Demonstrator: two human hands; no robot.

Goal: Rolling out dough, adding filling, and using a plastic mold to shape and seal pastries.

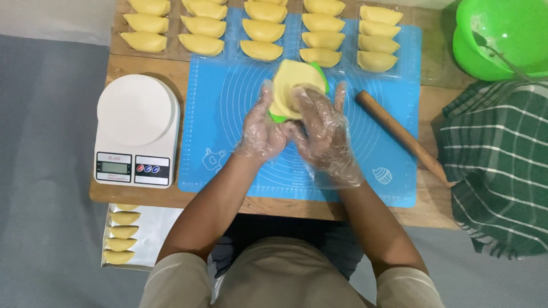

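Both my hands wear clear plastic gloves and meet over the middle of a blue baking mat [240,165]. My left hand [261,130] and my right hand [322,128] together hold a green hinged pastry mould [321,74], half folded, with a yellow sheet of dough [294,85] lying in it. The mould is lifted a little above the mat, and its green edges show at the top right and lower left of the dough.
Rows of yellow half-moon pastries [262,29] lie along the far edge of the wooden table. A white kitchen scale [137,131] stands at the left, a wooden rolling pin [402,136] at the right. Beyond that are a green bowl [502,34] and a green checked cloth [499,165]. More pastries [121,231] sit on a tray at the lower left.
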